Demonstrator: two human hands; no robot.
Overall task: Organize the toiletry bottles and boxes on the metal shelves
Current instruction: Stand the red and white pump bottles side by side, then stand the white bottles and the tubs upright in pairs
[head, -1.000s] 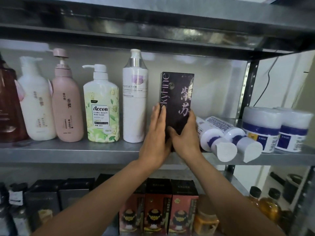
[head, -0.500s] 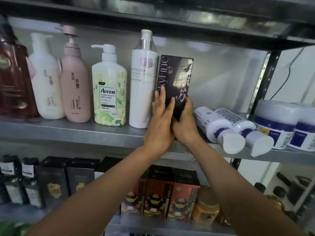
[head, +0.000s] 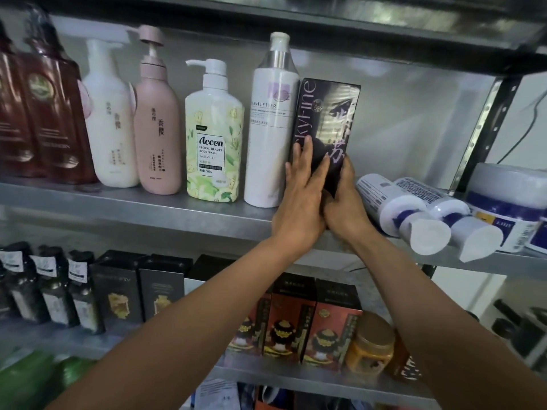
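Quick note on the dark box (head: 328, 113), bc the next move depends on how it sits. It's upright on the metal shelf (head: 148, 208) w/ its long axis vertical. It stands right beside the tall white bottle (head: 272, 128), on the side away from the pump bottles. Its near edge looks to be touching that bottle, tho I can't rule out a hairline gap. The box's bottom is hidden behind both hands, so idk if it's fully seated or a bit lifted.

The left grip (head: 302, 196) is released: fingers straight and flat against the box front, along the edge nearest the white bottle. It's pressing, not wrapping. The right grip (head: 343, 202) is curled round the box's lower corner on the side farthest from the white bottle, so that one is actually grasping it. Both are low on the box, and most of its height rises above them.

Imo what's left is squaring it up flush w/ the white bottle. The right grip would do the pushing twd the bottle and the left would just steady the face.

Things to watch:
- Holding a tall box this low means the top could tip.
- The white bottle is tall and narrow and could get knocked over.
- The white tubes (head: 414, 208) lie on their sides just past the right grip, farther from the white bottle, so there's not much room that way.
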